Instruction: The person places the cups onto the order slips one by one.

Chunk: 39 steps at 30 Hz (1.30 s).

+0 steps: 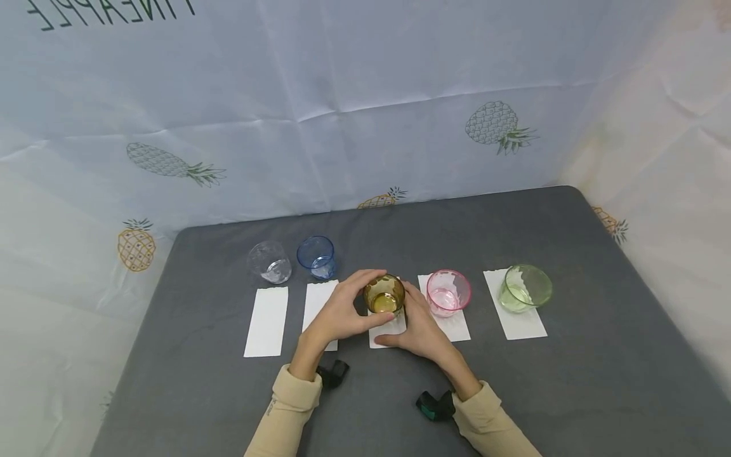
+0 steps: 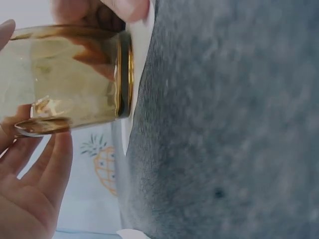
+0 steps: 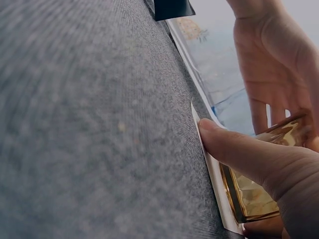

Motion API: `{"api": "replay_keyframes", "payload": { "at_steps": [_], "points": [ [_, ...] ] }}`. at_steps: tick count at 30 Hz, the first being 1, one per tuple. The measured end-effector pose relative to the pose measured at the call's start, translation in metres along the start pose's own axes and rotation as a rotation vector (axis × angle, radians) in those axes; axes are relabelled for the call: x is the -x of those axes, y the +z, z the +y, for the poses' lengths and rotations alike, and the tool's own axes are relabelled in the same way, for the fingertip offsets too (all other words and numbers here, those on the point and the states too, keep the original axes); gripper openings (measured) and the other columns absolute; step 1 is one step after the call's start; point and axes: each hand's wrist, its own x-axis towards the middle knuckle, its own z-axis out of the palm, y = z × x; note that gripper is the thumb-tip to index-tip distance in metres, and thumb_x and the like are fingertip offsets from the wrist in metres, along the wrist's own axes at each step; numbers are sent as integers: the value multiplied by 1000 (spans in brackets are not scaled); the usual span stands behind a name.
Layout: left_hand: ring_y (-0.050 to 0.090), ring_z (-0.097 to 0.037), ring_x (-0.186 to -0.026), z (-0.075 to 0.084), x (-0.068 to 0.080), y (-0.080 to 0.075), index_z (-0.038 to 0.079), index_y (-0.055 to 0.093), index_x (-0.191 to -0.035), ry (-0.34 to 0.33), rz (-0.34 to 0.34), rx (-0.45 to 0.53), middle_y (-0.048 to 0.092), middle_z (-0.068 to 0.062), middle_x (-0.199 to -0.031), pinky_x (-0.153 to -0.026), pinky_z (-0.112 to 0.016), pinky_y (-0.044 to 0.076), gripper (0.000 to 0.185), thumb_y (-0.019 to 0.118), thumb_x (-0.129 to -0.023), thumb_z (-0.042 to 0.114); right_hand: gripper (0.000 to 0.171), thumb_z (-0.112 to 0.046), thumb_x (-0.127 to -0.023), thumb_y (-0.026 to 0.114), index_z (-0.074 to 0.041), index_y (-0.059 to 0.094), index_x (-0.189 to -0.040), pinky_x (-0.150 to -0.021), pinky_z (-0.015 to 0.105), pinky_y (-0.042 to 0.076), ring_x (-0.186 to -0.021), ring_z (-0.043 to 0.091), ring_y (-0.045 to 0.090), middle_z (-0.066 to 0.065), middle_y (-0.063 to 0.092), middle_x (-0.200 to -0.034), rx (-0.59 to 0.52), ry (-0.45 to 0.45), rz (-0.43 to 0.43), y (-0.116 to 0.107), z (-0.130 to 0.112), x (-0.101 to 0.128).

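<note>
Both hands cup the amber glass (image 1: 384,295): left hand (image 1: 341,312) curled round its left side, right hand (image 1: 421,324) round its right, thumb on the middle paper strip (image 1: 389,330) beneath. Judged progress: pink glass (image 1: 448,292) and green glass (image 1: 524,287) already stand on strips; clear glass (image 1: 270,261) and blue glass (image 1: 316,256) remain behind theirs.

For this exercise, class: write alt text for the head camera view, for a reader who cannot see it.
Two hands, the left hand and the right hand, cup an amber glass standing on a white paper strip on a grey table. Clear, blue, pink and green glasses stand in a row beside it.
</note>
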Motion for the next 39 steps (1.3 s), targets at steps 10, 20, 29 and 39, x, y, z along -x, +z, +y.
{"api": "replay_keyframes", "payload": {
  "at_steps": [10, 20, 29, 39],
  "points": [
    [46, -6, -118, 0, 2, 0, 28, 43, -135, -2, 18, -31, 48, 8, -130, -95, -29, 42, 72, 74, -73, 47, 102, -32, -59, 88, -11, 33, -141, -103, 49, 31, -129, 24, 32, 8, 37, -139, -70, -11, 63, 0, -3, 3],
    [43, -15, -123, 4, 5, -6, 22, 35, -142, 41, 13, -101, 42, -1, -137, -98, -41, 40, 81, 71, -76, 48, 111, -36, -64, 84, -6, 17, -147, -104, 50, 28, -134, 25, 27, 15, 30, -145, -114, -29, 141, -3, -12, 3],
    [37, -17, -128, 10, 8, -30, 22, 34, -143, 81, 62, -100, 39, 0, -139, -99, -46, 37, 81, 74, -75, 42, 106, -44, -65, 81, -20, 19, -148, -105, 47, 29, -135, 18, 25, 5, 28, -148, -121, -90, 189, -13, -29, 3],
    [36, -18, -129, 9, 16, -76, 25, 36, -142, 29, 137, -168, 36, 2, -141, -99, -48, 34, 82, 77, -72, 41, 101, -45, -65, 81, -27, 24, -146, -105, 44, 30, -134, 15, 28, -3, 29, -147, -150, -136, 234, -25, -54, 1]
  ]
}}
